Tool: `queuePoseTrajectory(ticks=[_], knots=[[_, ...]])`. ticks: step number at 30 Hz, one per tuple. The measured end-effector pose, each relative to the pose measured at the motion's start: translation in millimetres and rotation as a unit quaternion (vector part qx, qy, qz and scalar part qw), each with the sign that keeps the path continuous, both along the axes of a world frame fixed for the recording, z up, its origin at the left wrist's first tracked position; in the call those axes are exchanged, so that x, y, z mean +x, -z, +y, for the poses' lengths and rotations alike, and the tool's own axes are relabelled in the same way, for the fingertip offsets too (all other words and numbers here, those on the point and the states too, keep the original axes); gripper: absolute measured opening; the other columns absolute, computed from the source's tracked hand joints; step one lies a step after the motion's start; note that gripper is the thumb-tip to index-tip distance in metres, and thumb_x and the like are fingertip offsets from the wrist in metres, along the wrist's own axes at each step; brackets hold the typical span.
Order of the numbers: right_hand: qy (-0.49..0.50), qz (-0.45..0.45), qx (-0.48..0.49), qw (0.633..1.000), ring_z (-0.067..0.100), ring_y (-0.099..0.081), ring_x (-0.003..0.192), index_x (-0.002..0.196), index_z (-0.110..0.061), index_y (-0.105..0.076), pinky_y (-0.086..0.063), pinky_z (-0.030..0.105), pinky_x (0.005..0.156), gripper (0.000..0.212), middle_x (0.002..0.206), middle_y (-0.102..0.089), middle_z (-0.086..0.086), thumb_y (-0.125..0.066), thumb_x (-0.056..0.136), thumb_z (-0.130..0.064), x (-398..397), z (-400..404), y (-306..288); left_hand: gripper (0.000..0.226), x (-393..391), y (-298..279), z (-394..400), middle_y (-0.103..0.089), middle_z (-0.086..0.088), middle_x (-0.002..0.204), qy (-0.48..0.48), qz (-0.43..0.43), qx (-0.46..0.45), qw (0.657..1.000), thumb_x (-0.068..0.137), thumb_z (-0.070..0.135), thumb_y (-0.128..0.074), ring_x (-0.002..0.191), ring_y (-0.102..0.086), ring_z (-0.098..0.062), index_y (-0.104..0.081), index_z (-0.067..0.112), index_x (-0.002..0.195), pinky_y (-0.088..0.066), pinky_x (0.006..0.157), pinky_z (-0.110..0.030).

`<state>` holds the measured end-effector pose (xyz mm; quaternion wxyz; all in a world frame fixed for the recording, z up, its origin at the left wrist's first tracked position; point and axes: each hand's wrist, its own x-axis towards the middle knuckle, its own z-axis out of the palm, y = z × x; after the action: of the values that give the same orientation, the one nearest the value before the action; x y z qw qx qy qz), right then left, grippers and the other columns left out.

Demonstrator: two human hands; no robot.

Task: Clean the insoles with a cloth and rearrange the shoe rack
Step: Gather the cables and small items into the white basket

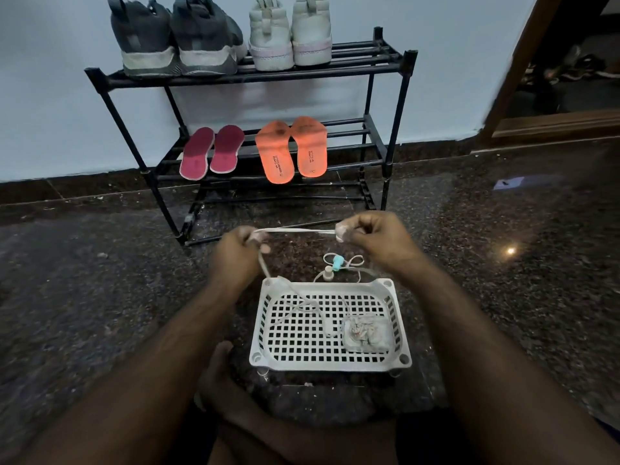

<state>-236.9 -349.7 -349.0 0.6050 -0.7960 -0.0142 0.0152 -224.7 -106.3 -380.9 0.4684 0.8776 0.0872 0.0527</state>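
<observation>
A white shoelace is stretched taut between my left hand and my right hand, both closed on it; its tail drops into the white perforated basket. My right hand also pinches a small white cloth. On the black shoe rack, two maroon insoles and two orange insoles lean on the middle shelf. Dark grey sneakers and white sneakers stand on the top shelf.
The basket holds a clear wrapped packet and loose lace. A small bottle and a lace with a teal clip lie on the dark granite floor behind it. My foot rests beside the basket. A doorway opens at right.
</observation>
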Motion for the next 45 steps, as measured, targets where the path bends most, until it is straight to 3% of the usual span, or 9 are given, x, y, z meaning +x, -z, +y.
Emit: queuePoseTrajectory(ticks=[5, 9, 12, 18, 24, 30, 35, 42, 45], knots=[[-0.002, 0.007, -0.023, 1.000, 0.011, -0.067, 0.075, 0.091, -0.012, -0.072, -0.054, 0.030, 0.069, 0.006, 0.086, -0.074, -0.001, -0.070, 0.088, -0.017, -0.9, 17.6, 10.6, 0.069, -7.9, 24.6, -7.6, -0.050, 0.008, 0.146, 0.170, 0.015, 0.012, 0.985, 0.091, 0.038, -0.070, 0.109, -0.063, -0.012, -0.032, 0.053, 0.147, -0.056, 0.089, -0.038], [-0.021, -0.007, 0.037, 0.999, 0.014, -0.063, 0.059, 0.090, -0.008, -0.069, -0.054, 0.029, 0.051, 0.003, 0.074, -0.068, 0.005, -0.070, 0.088, -0.009, 0.6, 40.3, 15.8, 0.013, -11.2, 21.6, -35.8, -0.073, 0.014, 0.095, 0.251, -0.018, -0.054, 0.966, 0.101, 0.032, -0.056, 0.088, -0.068, -0.007, -0.068, 0.036, 0.104, -0.057, 0.082, -0.041], [0.001, -0.011, -0.027, 1.000, 0.011, -0.064, 0.069, 0.091, -0.015, -0.073, -0.058, 0.037, 0.067, 0.006, 0.080, -0.070, 0.005, -0.074, 0.085, -0.012, 9.0, 27.0, 18.4, 0.023, 5.1, 23.3, -23.2, -0.071, 0.013, 0.076, 0.157, -0.024, -0.022, 0.987, 0.103, 0.029, -0.052, 0.072, -0.067, -0.007, -0.067, 0.035, 0.085, -0.055, 0.070, -0.035], [-0.004, 0.000, -0.046, 0.999, 0.011, -0.070, 0.081, 0.097, -0.017, -0.074, -0.057, 0.031, 0.073, 0.010, 0.095, -0.074, -0.002, -0.068, 0.090, -0.012, 14.7, 23.3, 20.8, 0.041, 6.7, 23.8, -24.6, -0.060, 0.018, 0.123, 0.198, -0.001, 0.018, 0.980, 0.098, 0.037, -0.060, 0.106, -0.061, -0.003, -0.050, 0.042, 0.138, -0.054, 0.088, -0.034], [0.008, -0.005, -0.053, 0.999, 0.013, -0.066, 0.073, 0.085, -0.018, -0.073, -0.058, 0.039, 0.074, 0.011, 0.084, -0.073, 0.001, -0.076, 0.082, -0.009, 15.8, 21.6, 22.7, 0.020, 5.6, 19.6, -30.4, -0.069, 0.008, 0.076, 0.181, -0.019, 0.005, 0.983, 0.101, 0.028, -0.056, 0.061, -0.060, 0.000, -0.065, 0.031, 0.083, -0.044, 0.055, -0.025], [-0.001, -0.020, -0.075, 0.997, 0.013, -0.070, 0.080, 0.080, -0.022, -0.072, -0.060, 0.039, 0.077, 0.019, 0.086, -0.073, -0.005, -0.077, 0.079, -0.004, 11.9, 25.7, 19.8, 0.038, -0.4, 16.0, -26.8, -0.063, 0.025, 0.115, 0.210, 0.014, -0.036, 0.977, 0.097, 0.028, -0.064, 0.092, -0.065, 0.003, -0.056, 0.044, 0.130, -0.055, 0.073, -0.027], [-0.010, -0.008, -0.101, 0.995, 0.005, -0.067, 0.073, 0.092, -0.018, -0.074, -0.055, 0.025, 0.065, 0.012, 0.085, -0.071, -0.008, -0.075, 0.083, -0.010, 9.9, 26.8, 19.1, 0.019, 3.7, 16.9, -27.0, -0.070, 0.018, 0.080, 0.177, -0.042, 0.016, 0.983, 0.100, 0.022, -0.057, 0.072, -0.066, -0.007, -0.068, 0.035, 0.090, -0.055, 0.069, -0.039], [-0.006, 0.001, -0.106, 0.994, 0.015, -0.069, 0.066, 0.079, -0.021, -0.072, -0.056, 0.034, 0.060, 0.012, 0.075, -0.072, 0.000, -0.080, 0.079, -0.013, 13.0, 30.4, 24.3, 0.050, 11.8, 27.1, -11.8, -0.055, 0.011, 0.137, 0.198, -0.014, 0.033, 0.980, 0.094, 0.033, -0.067, 0.115, -0.057, -0.005, -0.050, 0.051, 0.137, -0.053, 0.092, -0.031], [-0.017, -0.005, -0.067, 0.998, 0.022, -0.069, 0.064, 0.078, -0.021, -0.070, -0.057, 0.038, 0.058, 0.015, 0.075, -0.072, 0.005, -0.081, 0.078, -0.011, 14.8, 42.8, 30.9, 0.023, 2.2, 18.8, -26.7, -0.071, 0.016, 0.112, 0.258, -0.002, -0.021, 0.966, 0.099, 0.024, -0.059, 0.096, -0.065, 0.002, -0.066, 0.038, 0.116, -0.056, 0.085, -0.032]])
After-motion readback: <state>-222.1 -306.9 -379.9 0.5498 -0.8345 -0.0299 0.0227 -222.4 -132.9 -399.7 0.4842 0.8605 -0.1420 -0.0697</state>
